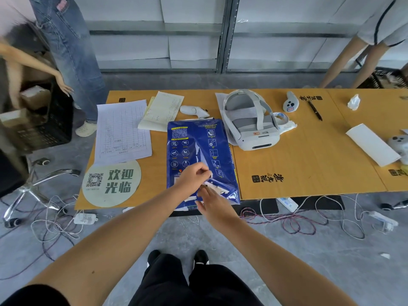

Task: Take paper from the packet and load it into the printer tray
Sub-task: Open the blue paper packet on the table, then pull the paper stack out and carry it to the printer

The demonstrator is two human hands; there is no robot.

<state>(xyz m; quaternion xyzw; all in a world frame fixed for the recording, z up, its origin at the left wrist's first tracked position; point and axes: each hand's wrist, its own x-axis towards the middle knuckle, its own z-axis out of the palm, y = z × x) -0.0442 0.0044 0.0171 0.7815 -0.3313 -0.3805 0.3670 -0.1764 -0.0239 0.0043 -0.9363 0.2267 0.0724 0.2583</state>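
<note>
Standing at the table (309, 164), I pinch a torn white flap of the blue paper packet (198, 146) in my left hand (194, 175), while my right hand (209, 202), fingers loosely spread, steadies its near end, probably to widen the opening.

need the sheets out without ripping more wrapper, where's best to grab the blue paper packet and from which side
Grip the blue paper packet at its near end, coming from the table's front edge. The wrapper is already torn there, showing white underneath, and both the left hand and right hand are already at it. The far end looks sealed and is crowded by the headset.
</note>
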